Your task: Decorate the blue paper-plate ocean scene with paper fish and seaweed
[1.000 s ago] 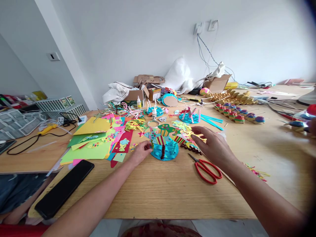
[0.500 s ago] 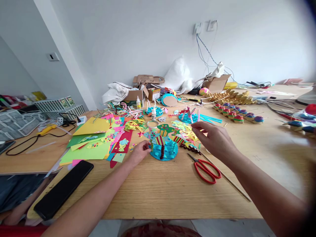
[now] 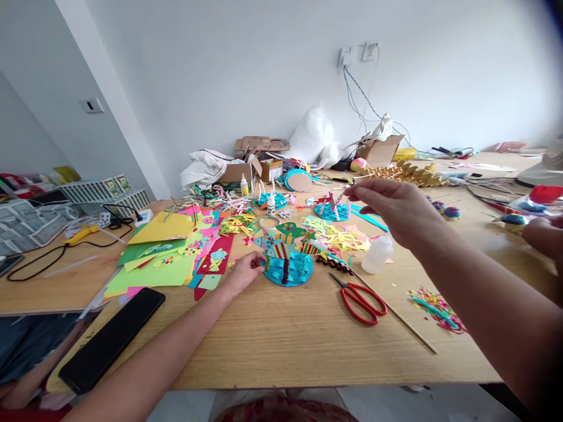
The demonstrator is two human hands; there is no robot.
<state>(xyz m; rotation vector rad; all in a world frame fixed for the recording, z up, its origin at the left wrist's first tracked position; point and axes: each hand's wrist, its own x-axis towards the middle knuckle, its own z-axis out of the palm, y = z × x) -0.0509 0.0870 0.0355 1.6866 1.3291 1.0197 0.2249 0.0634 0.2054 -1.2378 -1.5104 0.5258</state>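
Observation:
My left hand is closed at the left edge of a round blue paper craft, its fingertips gripping by a green coiled column. On that craft stand a dark brown coiled paper column and paper fish, among them a red-and-yellow striped fish. My right hand is raised over the table, right of the craft, thumb and forefinger pinched together. Something tiny shows at those fingertips, too small to name. Below lie red-handled scissors, a thin wooden stick and a translucent white bottle.
Stacked coloured paper and a black phone lie at left. Farther back stand a glue bottle and another blue craft. Paper shreds lie at right. Another person's hand enters near a bird figure.
My right hand has moved up and right, and its fingers are pinched. The bottle and paper shreds now show, and another person's hand has appeared at right. My left hand stays at the craft.

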